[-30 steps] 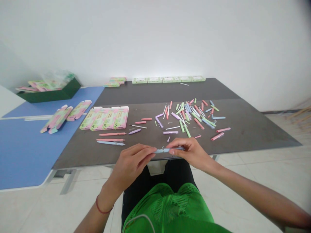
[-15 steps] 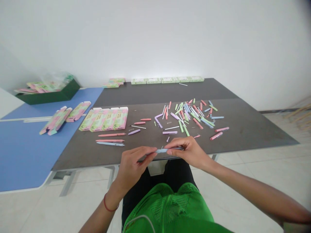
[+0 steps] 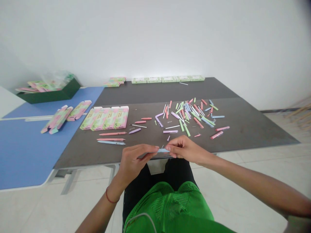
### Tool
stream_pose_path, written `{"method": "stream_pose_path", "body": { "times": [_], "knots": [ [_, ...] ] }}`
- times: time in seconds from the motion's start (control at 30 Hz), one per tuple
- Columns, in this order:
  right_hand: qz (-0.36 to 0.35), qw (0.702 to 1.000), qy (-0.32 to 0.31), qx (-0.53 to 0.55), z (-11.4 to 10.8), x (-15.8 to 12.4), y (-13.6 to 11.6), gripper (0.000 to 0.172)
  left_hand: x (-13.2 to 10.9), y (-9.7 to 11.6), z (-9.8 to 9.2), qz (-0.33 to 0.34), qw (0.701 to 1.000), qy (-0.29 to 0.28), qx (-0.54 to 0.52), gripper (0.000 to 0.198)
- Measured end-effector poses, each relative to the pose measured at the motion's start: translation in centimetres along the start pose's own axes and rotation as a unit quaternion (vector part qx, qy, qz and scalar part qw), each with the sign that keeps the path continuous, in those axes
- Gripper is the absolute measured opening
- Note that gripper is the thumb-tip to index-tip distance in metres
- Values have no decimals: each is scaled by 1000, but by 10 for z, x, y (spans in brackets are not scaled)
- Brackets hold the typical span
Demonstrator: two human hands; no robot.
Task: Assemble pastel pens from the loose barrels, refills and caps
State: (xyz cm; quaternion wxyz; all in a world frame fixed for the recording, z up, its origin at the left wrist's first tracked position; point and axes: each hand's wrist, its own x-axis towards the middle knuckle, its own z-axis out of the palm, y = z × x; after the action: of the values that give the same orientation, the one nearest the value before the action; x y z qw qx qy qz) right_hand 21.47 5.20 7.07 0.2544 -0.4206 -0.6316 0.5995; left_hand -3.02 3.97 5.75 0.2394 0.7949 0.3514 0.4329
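Note:
Between my two hands, over the front edge of the dark table, lies a light blue pen barrel (image 3: 163, 150), held level. My left hand (image 3: 136, 158) pinches its left end; my right hand (image 3: 186, 149) has thumb and fingers closed on the right end, covering it. To the left, two pink pens (image 3: 113, 133) and a light blue pen (image 3: 111, 142) lie in rows. Beyond my hands are a purple pen part (image 3: 134, 131), two pink parts (image 3: 146, 118) and a refill (image 3: 138, 126). A small purple tip piece (image 3: 168, 138) lies just past my right fingers.
A heap of coloured pen parts and refills (image 3: 191, 111) covers the right middle of the table (image 3: 255, 129). Upright printed boxes (image 3: 104, 118) stand at left, flat boxes (image 3: 167, 79) line the back, and a green bin (image 3: 51, 96) sits on the blue table (image 3: 21, 142).
My right hand's fingers have drawn in on the right end of the barrel; the part that stuck out through the right hand no longer shows. The view has shifted slightly.

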Motion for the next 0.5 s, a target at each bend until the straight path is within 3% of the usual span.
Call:
{"method": "stream_pose_path", "body": {
  "times": [0.07,0.2,0.37,0.5],
  "knots": [
    [11,999,15,31,3,2,2,50,1,1,-1,-12,1000,-1,-5,11],
    [-54,997,61,3,7,4,7,49,3,5,-3,-89,995,-16,-38,15],
    [-81,992,89,-28,9,1,7,32,3,6,0,-119,989,-5,-93,15],
    [-85,991,94,-37,11,-2,6,24,2,6,-6,-116,988,-9,-105,43]
  ]
}}
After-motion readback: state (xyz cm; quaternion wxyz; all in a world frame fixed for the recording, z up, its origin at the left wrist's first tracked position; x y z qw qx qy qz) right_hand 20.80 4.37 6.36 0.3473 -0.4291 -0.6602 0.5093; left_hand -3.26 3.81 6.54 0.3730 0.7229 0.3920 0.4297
